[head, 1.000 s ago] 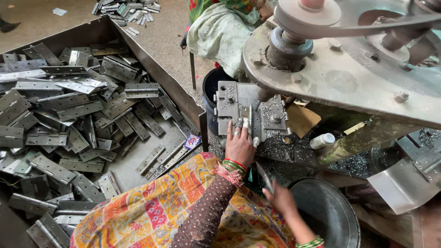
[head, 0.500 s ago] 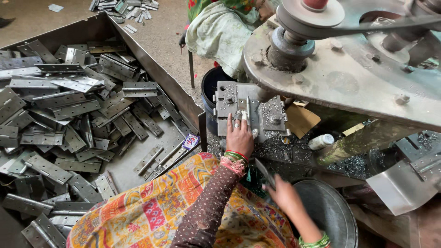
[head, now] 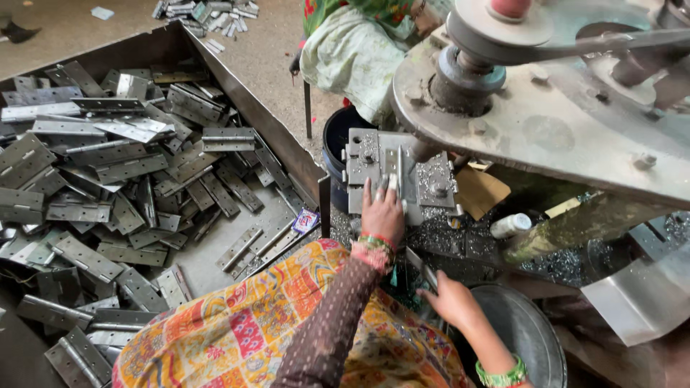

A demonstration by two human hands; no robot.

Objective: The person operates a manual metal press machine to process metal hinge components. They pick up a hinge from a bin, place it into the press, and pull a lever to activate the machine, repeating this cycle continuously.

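Under the big grey pulley arm (head: pixel 546 122) of the machine, the left hand (head: pixel 383 212) lies flat on the steel jig block (head: pixel 399 179), fingers spread forward and pressing a hinge leaf (head: pixel 392 183) against it. Only a small pale edge of that leaf shows between the fingertips, so I cannot tell which way its long axis runs. The hand is not clenched — it presses down rather than grips.

Lower and to the right, the right hand (head: pixel 453 302) pinches a second hinge (head: pixel 420 267) by one end. This narrow strip of metal has its long axis on a diagonal, pointing up and to the left toward the jig, with the near end hidden in the fingers. It sits just above the rim of a round metal basin (head: pixel 532 338) and stays apart from the jig block.

Metal shavings (head: pixel 460 241) cover the bench around the jig, and a small white bottle (head: pixel 512 225) lies on its side among them. To the left, a large sheet-metal bin (head: pixel 244 108) holds a loose heap of finished hinges (head: pixel 108 179) lying at all angles. A dark bucket (head: pixel 338 136) stands just behind the jig — beyond it, another person's green cloth (head: pixel 352 50) is in view.
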